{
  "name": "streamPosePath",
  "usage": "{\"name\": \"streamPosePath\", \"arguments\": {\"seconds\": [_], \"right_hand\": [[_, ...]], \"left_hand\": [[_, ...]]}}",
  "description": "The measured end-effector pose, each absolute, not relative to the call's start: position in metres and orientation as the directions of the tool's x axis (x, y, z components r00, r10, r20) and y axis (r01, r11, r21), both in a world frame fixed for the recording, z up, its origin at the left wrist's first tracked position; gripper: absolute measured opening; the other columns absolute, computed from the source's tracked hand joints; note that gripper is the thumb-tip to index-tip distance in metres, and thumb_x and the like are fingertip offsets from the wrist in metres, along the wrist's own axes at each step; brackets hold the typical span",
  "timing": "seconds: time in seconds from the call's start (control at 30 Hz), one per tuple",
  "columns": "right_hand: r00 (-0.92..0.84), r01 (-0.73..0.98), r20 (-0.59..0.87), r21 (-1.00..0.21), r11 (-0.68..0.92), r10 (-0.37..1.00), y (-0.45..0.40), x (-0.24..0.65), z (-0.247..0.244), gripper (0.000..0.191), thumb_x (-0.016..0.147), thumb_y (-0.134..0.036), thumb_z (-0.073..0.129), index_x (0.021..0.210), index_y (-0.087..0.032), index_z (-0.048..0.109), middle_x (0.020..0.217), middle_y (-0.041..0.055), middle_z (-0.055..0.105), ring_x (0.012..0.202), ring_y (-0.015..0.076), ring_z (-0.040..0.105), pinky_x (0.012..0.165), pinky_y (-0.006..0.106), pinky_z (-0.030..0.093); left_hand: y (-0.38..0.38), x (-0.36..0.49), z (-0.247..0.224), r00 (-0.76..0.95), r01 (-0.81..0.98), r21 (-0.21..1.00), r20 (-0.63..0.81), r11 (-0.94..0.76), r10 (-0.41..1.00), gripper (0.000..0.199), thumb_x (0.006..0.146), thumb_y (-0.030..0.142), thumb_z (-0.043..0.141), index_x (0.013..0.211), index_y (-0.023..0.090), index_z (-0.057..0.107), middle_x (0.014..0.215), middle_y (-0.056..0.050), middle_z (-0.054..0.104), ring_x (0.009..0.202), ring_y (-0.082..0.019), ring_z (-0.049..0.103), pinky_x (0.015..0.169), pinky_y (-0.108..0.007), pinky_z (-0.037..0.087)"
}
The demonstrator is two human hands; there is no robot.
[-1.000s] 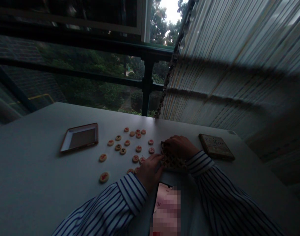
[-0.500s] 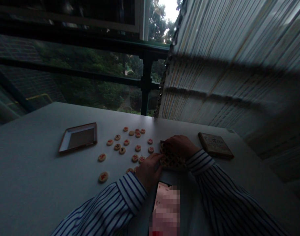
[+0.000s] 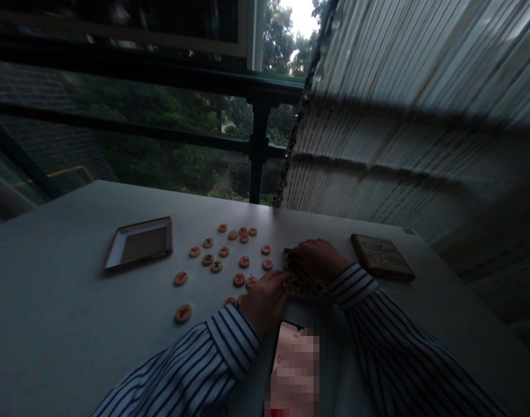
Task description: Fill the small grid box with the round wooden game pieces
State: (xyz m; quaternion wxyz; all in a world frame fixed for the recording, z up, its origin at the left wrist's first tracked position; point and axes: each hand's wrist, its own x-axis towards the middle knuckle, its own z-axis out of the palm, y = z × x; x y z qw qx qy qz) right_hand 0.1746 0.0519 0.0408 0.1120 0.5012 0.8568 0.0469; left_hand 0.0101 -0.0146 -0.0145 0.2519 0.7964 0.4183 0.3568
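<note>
Round wooden pieces with red or black characters lie scattered on the white table, among them a red-marked piece (image 3: 183, 313) at the near left. A shallow box (image 3: 306, 296) full of pieces sits right of them. My left hand (image 3: 265, 301) is at the box's left side, its fingers bent against the edge; what they hold, if anything, is too dark to tell. Over the box's far left part, my right hand (image 3: 319, 256) reaches down with curled fingers, and its fingertips are hidden among the pieces.
An open shallow lid or tray (image 3: 138, 267) lies at the left of the white table (image 3: 82, 324). A closed flat box (image 3: 384, 256) is at the right. A phone (image 3: 291, 370) lies close in front. A curtain and railing stand beyond the far edge.
</note>
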Motion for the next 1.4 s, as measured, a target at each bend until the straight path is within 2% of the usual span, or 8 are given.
{"name": "streamPosePath", "arguments": {"seconds": [0.33, 1.1, 1.4], "right_hand": [[-0.467, 0.849, -0.151, 0.197, 0.490, 0.871, 0.052, 0.173, 0.040, 0.023, 0.081, -0.027, 0.042, 0.088, -0.020, 0.063, 0.089, 0.0092, 0.064, 0.083, 0.0202, 0.059, 0.067, 0.027, 0.039], [-0.490, 0.837, -0.138, 0.203, 0.509, 0.861, 0.050, 0.173, 0.041, 0.022, 0.081, -0.026, 0.041, 0.087, -0.020, 0.062, 0.085, 0.0087, 0.065, 0.078, 0.0196, 0.060, 0.062, 0.026, 0.039], [-0.485, 0.861, -0.053, 0.148, 0.487, 0.873, 0.044, 0.185, 0.044, 0.024, 0.082, -0.028, 0.040, 0.095, -0.024, 0.061, 0.088, 0.0059, 0.065, 0.082, 0.0194, 0.060, 0.066, 0.026, 0.040]], "left_hand": [[-0.015, 0.011, -0.013, 0.386, 0.481, 0.696, 0.378, -0.534, 0.841, 0.033, 0.070, 0.008, 0.050, 0.102, 0.014, 0.055, 0.103, -0.010, 0.060, 0.097, -0.020, 0.055, 0.086, -0.036, 0.045], [-0.015, 0.011, -0.014, 0.395, 0.500, 0.682, 0.369, -0.534, 0.841, 0.035, 0.070, 0.006, 0.050, 0.104, 0.012, 0.054, 0.105, -0.011, 0.058, 0.099, -0.020, 0.054, 0.087, -0.036, 0.044], [-0.015, 0.011, -0.013, 0.385, 0.479, 0.687, 0.395, -0.547, 0.834, 0.034, 0.070, 0.008, 0.051, 0.103, 0.014, 0.055, 0.103, -0.010, 0.060, 0.098, -0.020, 0.055, 0.086, -0.035, 0.045]]}}
